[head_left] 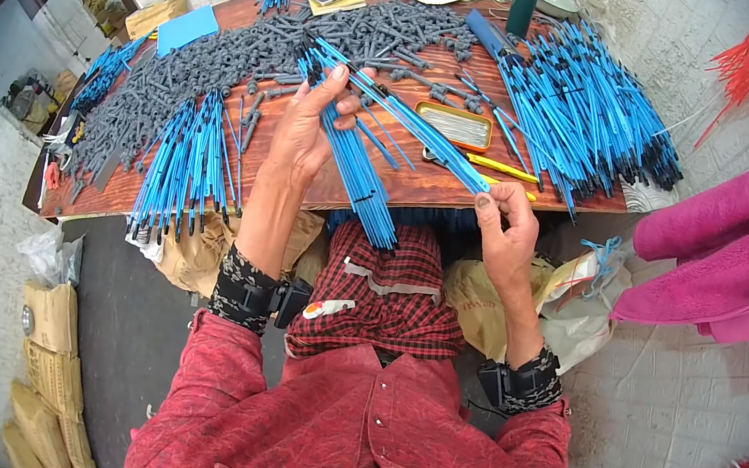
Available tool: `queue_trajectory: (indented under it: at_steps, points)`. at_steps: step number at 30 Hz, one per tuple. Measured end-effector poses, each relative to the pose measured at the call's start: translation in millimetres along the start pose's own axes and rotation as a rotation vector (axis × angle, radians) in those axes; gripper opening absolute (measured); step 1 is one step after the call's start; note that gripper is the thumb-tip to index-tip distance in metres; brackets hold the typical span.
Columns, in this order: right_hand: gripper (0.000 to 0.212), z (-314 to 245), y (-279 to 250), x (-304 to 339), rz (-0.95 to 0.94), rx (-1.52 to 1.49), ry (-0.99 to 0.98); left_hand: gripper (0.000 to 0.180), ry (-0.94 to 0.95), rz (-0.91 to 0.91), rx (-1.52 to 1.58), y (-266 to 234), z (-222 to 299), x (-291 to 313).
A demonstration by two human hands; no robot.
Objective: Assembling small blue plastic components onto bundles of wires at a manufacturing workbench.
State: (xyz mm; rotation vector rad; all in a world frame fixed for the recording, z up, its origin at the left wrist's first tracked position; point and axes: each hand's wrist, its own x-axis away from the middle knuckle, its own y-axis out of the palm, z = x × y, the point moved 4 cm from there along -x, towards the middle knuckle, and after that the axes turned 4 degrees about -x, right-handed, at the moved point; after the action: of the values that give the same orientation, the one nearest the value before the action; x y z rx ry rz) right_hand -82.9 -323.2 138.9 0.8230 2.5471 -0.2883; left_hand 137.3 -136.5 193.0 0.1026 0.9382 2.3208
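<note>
Lap nearest, under red-and-black checked cloth [391, 286]. Above it, right hand [509, 236], fingers pinching lower ends of slim, glossy bright-blue tubes [434, 138], dark sections toward upper ends. Left hand [307, 135], fingers closed round bundle of similar straight tubes [352, 170], slanting down past edge of surface [431, 187]. Beyond: tin [448, 142] of silvery pins, heaped dark-grey connectors [216, 62].

The bundle of blue tubes [356, 177] is partly covered by the left hand [317, 117]. The near end of the blue strips [433, 141] is partly hidden by the right hand [507, 228]. Lower pieces in the grey heap [211, 61] are buried. The magenta towel [736, 242] is cut off by the right rim, the red jacket [344, 425] by the lower edge.
</note>
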Motion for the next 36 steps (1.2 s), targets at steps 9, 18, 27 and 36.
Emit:
queue_trajectory:
  at_steps: [9,18,27,36]
  points:
    - [0.013,-28,11,4,0.099,0.062,0.009,0.014,0.069,0.088,-0.121,-14,5,3]
    - [0.018,42,44,48,-0.168,-0.719,0.774,0.014,-0.01,-0.018,0.172,-14,-13,17]
    - [0.071,-46,32,-12,-0.09,0.399,-0.448,0.025,-0.173,-0.199,0.013,13,0,48]
    - [0.038,-54,50,-11,-0.14,0.433,-0.479,0.026,-0.265,-0.32,-0.118,18,-4,65]
